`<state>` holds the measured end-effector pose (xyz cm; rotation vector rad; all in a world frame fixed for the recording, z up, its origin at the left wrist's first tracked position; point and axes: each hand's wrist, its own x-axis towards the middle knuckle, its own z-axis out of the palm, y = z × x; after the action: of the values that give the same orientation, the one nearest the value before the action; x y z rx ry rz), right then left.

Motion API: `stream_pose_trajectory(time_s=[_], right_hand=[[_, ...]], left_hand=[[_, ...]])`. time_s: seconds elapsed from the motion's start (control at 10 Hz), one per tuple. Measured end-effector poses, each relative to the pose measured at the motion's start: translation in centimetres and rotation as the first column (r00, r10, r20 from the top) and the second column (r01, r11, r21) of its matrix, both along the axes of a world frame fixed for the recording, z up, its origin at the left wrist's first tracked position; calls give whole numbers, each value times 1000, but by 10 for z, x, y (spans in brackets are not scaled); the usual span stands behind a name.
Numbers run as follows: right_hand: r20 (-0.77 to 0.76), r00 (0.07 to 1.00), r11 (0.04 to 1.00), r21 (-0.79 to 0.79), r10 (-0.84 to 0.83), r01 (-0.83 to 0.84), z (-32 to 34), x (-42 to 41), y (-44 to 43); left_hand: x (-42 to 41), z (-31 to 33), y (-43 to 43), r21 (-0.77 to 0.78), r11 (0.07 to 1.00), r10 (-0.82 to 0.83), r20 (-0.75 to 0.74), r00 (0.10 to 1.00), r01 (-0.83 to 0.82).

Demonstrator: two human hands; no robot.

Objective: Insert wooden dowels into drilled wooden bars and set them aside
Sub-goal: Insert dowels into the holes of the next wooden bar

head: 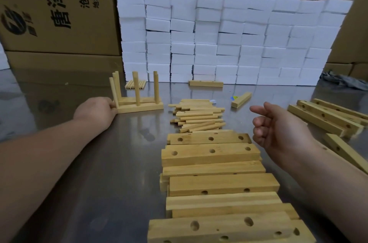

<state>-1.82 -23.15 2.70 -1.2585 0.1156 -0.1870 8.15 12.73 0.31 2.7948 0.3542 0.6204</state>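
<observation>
Two wooden bars with upright dowels (139,106) stand side by side on the steel table at mid left. My left hand (97,112) holds the left end of the nearer one, fingers at its end face. A loose pile of dowels (199,116) lies in the middle. In front of it a row of drilled bars (211,153) runs toward me. My right hand (278,127) hovers above the table to the right of the pile, fingers loosely curled, thumb out, holding nothing.
More drilled bars (326,116) lie at the right edge. A single bar (206,83), a short block (241,100) and a small bundle of dowels (135,84) lie farther back. A wall of white foam blocks (229,39) and cardboard boxes (55,10) stands behind.
</observation>
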Motion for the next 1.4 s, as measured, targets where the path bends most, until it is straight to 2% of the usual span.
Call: stream_pose_trajectory(time_s=[1.1, 1.3, 1.4], right_hand=[[-4, 1000, 997, -69, -30, 29, -2, 3, 2], [-4, 998, 991, -117, -60, 59, -1, 4, 1], [-4, 996, 987, -139, -85, 83, -2, 6, -1]], left_hand=[[23, -2, 3, 61, 998, 32, -19, 999, -31], [14, 1, -6, 50, 992, 111, 93, 989, -116], [5, 2, -10, 32, 998, 48, 151, 987, -53]])
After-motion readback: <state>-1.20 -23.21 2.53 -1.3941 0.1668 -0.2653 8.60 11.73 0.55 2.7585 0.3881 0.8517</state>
